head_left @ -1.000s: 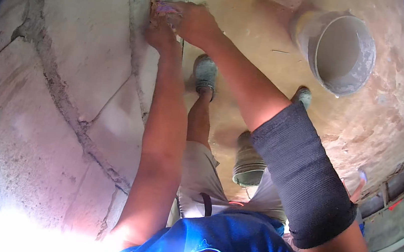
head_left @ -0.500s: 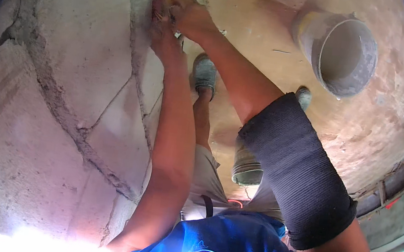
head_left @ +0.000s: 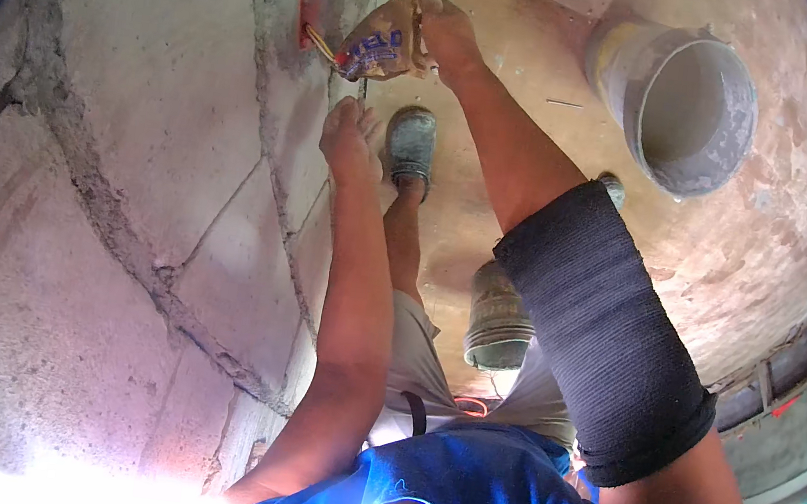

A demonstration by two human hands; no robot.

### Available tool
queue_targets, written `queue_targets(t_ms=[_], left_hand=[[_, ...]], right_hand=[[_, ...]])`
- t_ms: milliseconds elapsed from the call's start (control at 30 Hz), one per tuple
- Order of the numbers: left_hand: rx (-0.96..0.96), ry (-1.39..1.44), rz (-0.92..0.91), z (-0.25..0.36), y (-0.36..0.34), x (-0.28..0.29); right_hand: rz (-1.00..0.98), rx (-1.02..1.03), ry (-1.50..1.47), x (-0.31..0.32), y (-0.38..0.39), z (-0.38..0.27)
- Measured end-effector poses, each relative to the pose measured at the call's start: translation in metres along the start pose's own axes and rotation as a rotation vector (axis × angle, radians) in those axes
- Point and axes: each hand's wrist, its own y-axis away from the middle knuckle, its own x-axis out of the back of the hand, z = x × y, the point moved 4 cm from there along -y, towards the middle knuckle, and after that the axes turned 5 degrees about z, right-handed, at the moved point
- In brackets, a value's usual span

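A crumpled brown plastic bag (head_left: 380, 46) with blue print hangs from my right hand (head_left: 448, 40), whose fingers pinch its right edge. Beside the bag's left end, thin yellowish wires (head_left: 319, 42) come out of a red electrical box (head_left: 307, 14) set in the wall. The wires reach the bag, where a small red bit shows; whether they enter it I cannot tell. My left hand (head_left: 351, 135) is just below the bag, apart from it, with loosely bent fingers and nothing visible in them.
The concrete wall (head_left: 147, 39) on the left has rough filled channels. A large mortar-stained bucket (head_left: 697, 117) stands at the upper right, and a smaller bucket (head_left: 498, 324) is by my legs. My shoe (head_left: 410, 142) is on the tan floor (head_left: 516, 74).
Both hands were together at the red box. My right hand has moved right, stretching the bag into view; my left hand has dropped down and away, leaving the box and wires uncovered.
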Motion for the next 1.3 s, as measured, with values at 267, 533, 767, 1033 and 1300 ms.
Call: queue_targets(t_ms=[267, 533, 767, 1033, 1300], left_hand=[[0.141, 0.086, -0.113, -0.019, -0.015, 0.003], [0.066, -0.007, -0.431, -0.014, -0.037, -0.019], [0.017, -0.790, -0.234, 0.024, -0.052, -0.020], [0.316, 0.341, -0.131, -0.014, -0.028, -0.004], [0.565, 0.553, -0.145, -0.062, 0.025, -0.006]], right_hand=[[0.009, -0.188, -0.139, 0.008, 0.018, -0.006], [0.258, -0.003, 0.330, 0.010, 0.076, -0.018], [0.013, -0.530, -0.363, -0.006, 0.128, 0.017], [-0.079, 0.163, 0.344, -0.002, 0.065, 0.032], [0.151, 0.026, 0.309, 0.030, 0.046, 0.018]])
